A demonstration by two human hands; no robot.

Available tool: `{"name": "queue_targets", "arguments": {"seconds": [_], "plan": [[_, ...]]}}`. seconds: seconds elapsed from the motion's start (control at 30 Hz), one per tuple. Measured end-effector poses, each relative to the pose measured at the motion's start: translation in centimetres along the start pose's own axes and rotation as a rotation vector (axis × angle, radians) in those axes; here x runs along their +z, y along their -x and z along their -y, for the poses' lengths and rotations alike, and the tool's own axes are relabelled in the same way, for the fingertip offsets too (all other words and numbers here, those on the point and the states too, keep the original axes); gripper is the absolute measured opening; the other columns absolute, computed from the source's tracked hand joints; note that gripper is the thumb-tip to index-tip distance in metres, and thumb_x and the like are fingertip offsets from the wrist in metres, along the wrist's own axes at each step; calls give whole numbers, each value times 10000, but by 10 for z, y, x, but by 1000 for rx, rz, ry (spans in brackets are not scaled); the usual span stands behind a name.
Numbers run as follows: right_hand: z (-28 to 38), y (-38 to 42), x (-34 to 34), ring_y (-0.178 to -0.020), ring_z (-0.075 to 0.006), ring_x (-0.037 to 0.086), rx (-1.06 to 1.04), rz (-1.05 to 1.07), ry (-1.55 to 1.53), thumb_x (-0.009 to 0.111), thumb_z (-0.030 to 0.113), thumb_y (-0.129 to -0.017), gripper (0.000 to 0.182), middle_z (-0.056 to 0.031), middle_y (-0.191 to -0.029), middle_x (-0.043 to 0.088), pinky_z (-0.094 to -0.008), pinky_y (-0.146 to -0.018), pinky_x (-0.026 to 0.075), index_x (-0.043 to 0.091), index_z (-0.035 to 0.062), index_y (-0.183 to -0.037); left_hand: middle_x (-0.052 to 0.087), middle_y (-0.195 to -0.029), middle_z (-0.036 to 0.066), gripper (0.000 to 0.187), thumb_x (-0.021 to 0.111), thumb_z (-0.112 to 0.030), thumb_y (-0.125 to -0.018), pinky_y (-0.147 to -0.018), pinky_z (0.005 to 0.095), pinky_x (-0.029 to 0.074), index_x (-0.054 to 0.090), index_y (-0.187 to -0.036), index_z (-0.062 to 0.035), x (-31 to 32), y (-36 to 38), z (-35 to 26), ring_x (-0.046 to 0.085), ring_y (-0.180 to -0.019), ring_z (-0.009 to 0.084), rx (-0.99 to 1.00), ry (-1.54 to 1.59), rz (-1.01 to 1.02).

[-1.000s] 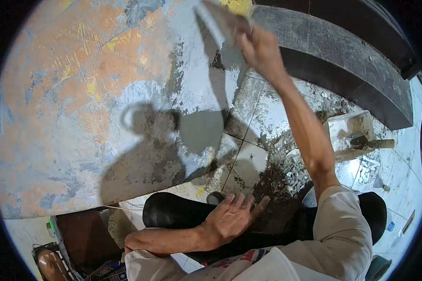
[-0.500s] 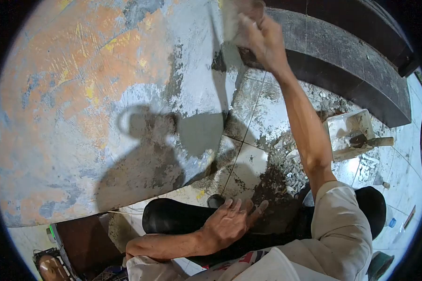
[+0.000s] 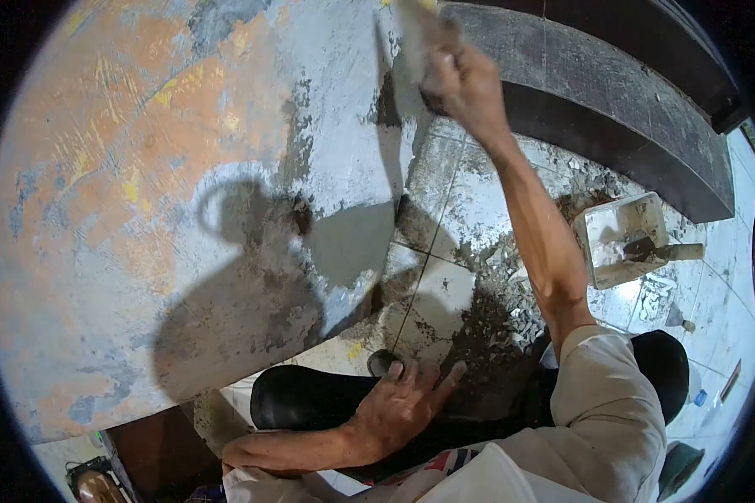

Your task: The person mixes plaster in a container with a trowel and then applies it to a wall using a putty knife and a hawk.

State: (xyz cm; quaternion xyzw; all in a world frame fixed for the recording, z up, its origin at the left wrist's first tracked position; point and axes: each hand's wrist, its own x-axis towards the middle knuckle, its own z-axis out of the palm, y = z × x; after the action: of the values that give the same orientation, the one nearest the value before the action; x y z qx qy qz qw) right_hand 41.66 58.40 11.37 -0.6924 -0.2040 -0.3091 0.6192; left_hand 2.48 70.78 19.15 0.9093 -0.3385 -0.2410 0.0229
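My right hand (image 3: 468,80) is closed around the handle of a plastering trowel (image 3: 413,42), at the top of the view. The trowel is smeared by motion, its pale flat blade along the edge of the patchy wall (image 3: 126,251). Wet grey plaster (image 3: 352,243) covers a patch low on the wall near its corner, and a darker strip runs up that edge. My left hand (image 3: 398,407) lies over my dark-trousered leg, fingers spread and holding nothing.
A white plastic tub (image 3: 591,251) with a wooden-handled tool (image 3: 679,251) in it stands on the tiled floor at right. Rubble (image 3: 516,310) lies between the tub and the wall. A dark stone step (image 3: 596,117) crosses the upper right. A bottle (image 3: 698,390) is at far right.
My right hand and the trowel have moved slightly down and left along the wall's edge. The view has shifted a little, moving the wall and my shadow leftward. My left hand stays on my leg.
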Motion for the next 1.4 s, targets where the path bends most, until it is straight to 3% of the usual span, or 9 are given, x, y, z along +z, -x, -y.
{"name": "queue_targets", "arguments": {"seconds": [0.13,0.2,0.37,0.67,0.77,0.93,1.13,1.2,1.4], "plan": [[-49,-39,16,-700,-248,686,292,71,266,575,198,-984,258,-172,-796,693,-397,-660,528,699,36,-1141,576,-1198,154,672,601,-246,-971,-890,410,530,382,-1584,-81,-4,-8,1,609,-978,280,-7,39,-45],[-47,-33,66,-669,-350,680,-170,-195,224,558,195,-988,243,-209,-778,680,-465,-663,532,684,24,-1104,561,-1284,186,660,587,-234,-982,-864,440,563,369,-1593,-110,1,-6,1,600,-978,310,-23,150,-35],[36,17,28,-723,-343,699,70,107,57,547,181,-991,241,-208,-774,673,-470,-689,540,676,21,-1117,582,-1249,167,665,614,-239,-980,-842,387,584,375,-1589,-122,8,-4,4,639,-942,308,-14,-27,-54],[31,-17,78,-769,-405,698,-108,-57,285,612,151,-949,286,-204,-904,721,-476,-744,571,656,22,-1200,568,-1279,207,688,612,-217,-975,-883,428,580,344,-1601,-114,8,-2,3,641,-988,324,-32,80,-49],[69,45,58,-718,-324,709,-192,143,162,645,64,-917,372,-210,-858,696,-435,-620,563,607,27,-1285,554,-1332,211,699,605,-199,-967,-877,426,582,335,-1606,-111,4,-4,5,633,-1010,324,-21,67,-55],[54,21,-3,-706,-304,719,-261,-33,143,677,76,-916,311,-197,-836,697,-402,-584,552,656,54,-1225,608,-1205,188,668,595,-158,-931,-882,391,538,415,-1561,-32,-2,-8,-2,631,-1003,291,-3,15,-65],[33,-45,39,-908,-340,700,-241,-103,25,561,35,-935,360,-213,-1029,703,-411,-758,539,641,67,-1285,550,-1369,202,716,640,-237,-968,-827,423,586,339,-1608,-119,12,5,-4,637,-970,323,-62,41,-54],[55,-20,50,-708,-325,721,-183,76,267,706,104,-909,255,-171,-845,726,-430,-603,554,679,57,-1158,557,-1356,201,712,644,-234,-964,-818,427,588,351,-1603,-119,12,6,-5,638,-957,320,-72,41,-61],[86,36,16,-709,-329,724,-254,125,-75,724,1,-872,374,-161,-981,752,-391,-658,609,683,96,-1231,581,-1245,169,729,643,-257,-970,-824,422,561,333,-1608,-95,8,7,-7,614,-985,315,-24,59,-149]]}}
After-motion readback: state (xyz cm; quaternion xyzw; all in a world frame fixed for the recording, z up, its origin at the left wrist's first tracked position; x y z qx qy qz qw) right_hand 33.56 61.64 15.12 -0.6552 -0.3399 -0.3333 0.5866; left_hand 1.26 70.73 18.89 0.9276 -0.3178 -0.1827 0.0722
